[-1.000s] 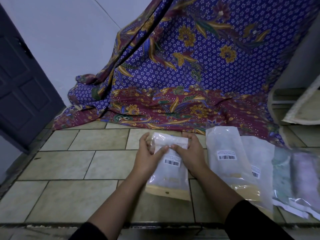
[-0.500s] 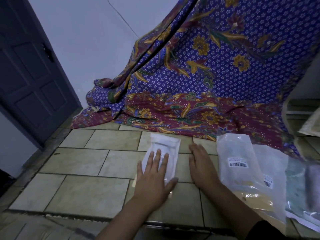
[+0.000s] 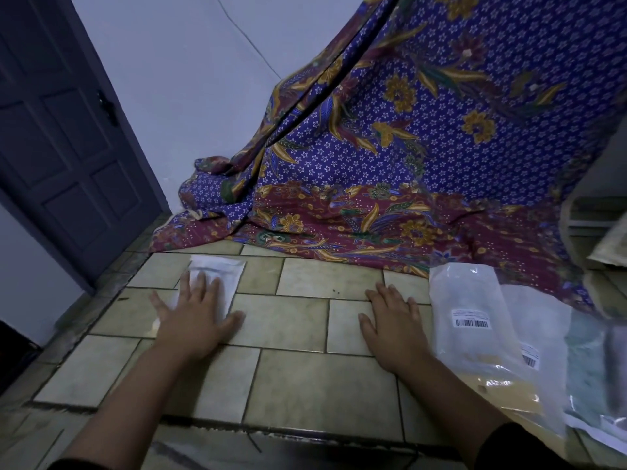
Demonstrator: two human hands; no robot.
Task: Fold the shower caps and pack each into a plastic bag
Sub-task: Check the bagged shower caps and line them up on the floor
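A packed plastic bag (image 3: pixel 222 273) with a folded white shower cap inside lies flat on the tiled surface at the left. My left hand (image 3: pixel 196 317) presses on it with straight, spread fingers and covers its near half. My right hand (image 3: pixel 395 322) lies flat on bare tile, about a hand's width left of a stack of clear plastic bags (image 3: pixel 471 320) with barcode labels. Neither hand holds anything.
A purple and maroon floral cloth (image 3: pixel 407 164) hangs behind and drapes onto the tiled surface (image 3: pixel 305 374). A dark door (image 3: pixel 61 157) stands at the left. More clear packets (image 3: pixel 597 368) lie at the far right. The tile edge runs near my forearms.
Both hands held the packed bag upright a second ago. It now lies flat, slid to the left under my left hand, and my right hand has come off it onto the tile.
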